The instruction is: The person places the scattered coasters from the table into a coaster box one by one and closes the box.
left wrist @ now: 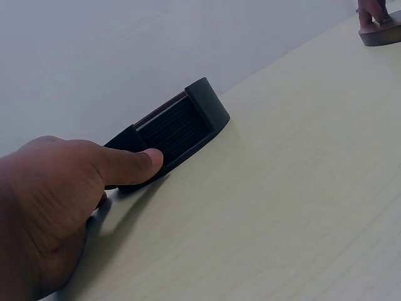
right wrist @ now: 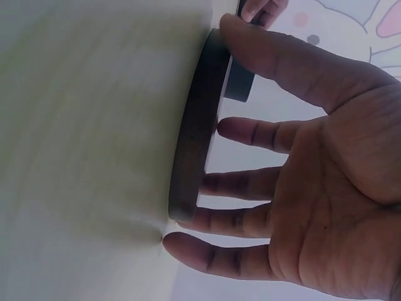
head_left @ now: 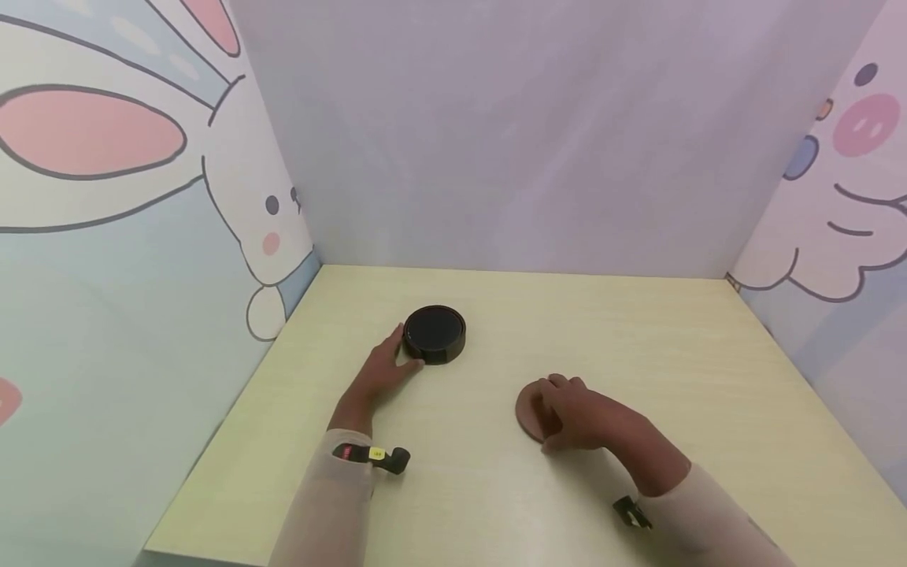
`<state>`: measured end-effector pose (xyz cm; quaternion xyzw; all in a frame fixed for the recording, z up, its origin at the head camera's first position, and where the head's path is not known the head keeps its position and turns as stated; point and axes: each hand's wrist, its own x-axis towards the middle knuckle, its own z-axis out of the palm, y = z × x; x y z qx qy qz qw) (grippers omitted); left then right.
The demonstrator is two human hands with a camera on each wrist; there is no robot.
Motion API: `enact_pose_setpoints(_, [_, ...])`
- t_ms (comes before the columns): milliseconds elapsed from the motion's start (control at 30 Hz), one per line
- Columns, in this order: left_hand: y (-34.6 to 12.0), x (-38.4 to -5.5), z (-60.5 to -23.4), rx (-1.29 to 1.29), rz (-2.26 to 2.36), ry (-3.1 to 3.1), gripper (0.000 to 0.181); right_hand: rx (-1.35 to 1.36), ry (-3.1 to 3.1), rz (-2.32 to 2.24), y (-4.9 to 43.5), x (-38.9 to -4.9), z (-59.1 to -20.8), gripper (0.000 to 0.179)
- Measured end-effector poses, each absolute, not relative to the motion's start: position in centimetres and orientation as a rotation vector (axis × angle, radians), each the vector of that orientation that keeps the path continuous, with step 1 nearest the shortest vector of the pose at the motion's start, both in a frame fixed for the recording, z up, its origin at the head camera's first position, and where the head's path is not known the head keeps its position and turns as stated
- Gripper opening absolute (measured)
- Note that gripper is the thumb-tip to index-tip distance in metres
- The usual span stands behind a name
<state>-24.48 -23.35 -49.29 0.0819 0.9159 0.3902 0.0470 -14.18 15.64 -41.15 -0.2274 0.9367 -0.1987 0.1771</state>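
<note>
A black round coaster holder [head_left: 434,335] with raised sides and a cut-out in its wall stands on the table, left of centre. My left hand [head_left: 383,370] grips it from the left; in the left wrist view its thumb [left wrist: 141,164] presses beside the cut-out and the other fingers are mostly hidden. Nearer and to the right, my right hand [head_left: 581,413] holds a flat brown round coaster [head_left: 527,411] low at the tabletop. The right wrist view shows the coaster [right wrist: 197,125] edge-on, thumb at one end and fingertips along its rim.
The pale wooden table [head_left: 453,488] meets a plain light back wall [head_left: 510,142]. Side panels with cartoon animals, a rabbit [head_left: 248,197] on the left among them, rise along both edges. Each wrist wears a small black camera on a strap.
</note>
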Motion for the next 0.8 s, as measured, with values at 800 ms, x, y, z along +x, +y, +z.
enact_pose_setpoints(800, [-23.24,-24.3,-49.28,0.248,1.193,2.802,0.097,-0.727,2.665,-0.56,15.63,-14.34,-41.87,0.06])
